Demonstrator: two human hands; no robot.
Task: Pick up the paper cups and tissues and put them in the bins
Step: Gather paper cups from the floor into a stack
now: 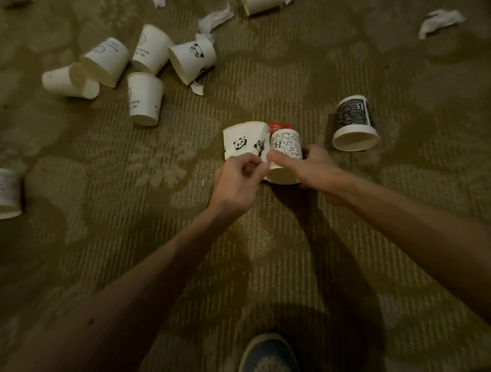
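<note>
**Plainly, a cup to each hand, and plenty more on the floor**

Stooped over the carpet (132, 172), the person works both hands side by side. The right hand (316, 170) wraps fingers and thumb round the doodle cup (285, 148), which lies on its side with its mouth towards them; the left hand (239, 183) closes thumb and forefinger in a narrow pinch on the near edge of the panda cup (244, 140), the other fingers curled under. The two cups touch along their sides, and I take that to be the point; brought together like this they could be nested or carried as one load, sparing a trip. The panda cup looks squashed, which may be why it gets a pinch rather than a full grasp. A red wrapper (277, 125) peeks out just behind the pair.

By my count there are ten paper cups:
- the two in hand;
- a black cup (354, 122) on its side just to the right;
- a cluster (144, 99) of five tumbled together at the far left;
- a top-edge cup (261, 6), cut off by the view;
- a left-edge cup (9, 192), likewise cut off.

Three crumpled pieces of tissue show: one tissue (215, 20) beyond the cluster, another tissue (439, 21) at the far right, and a third tissue (159, 2) at the top edge; a torn scrap (198, 89) lies by the cluster. One shoe (268, 353) shows below. No bin is in sight, so I judge the clearing is barely begun.
</note>
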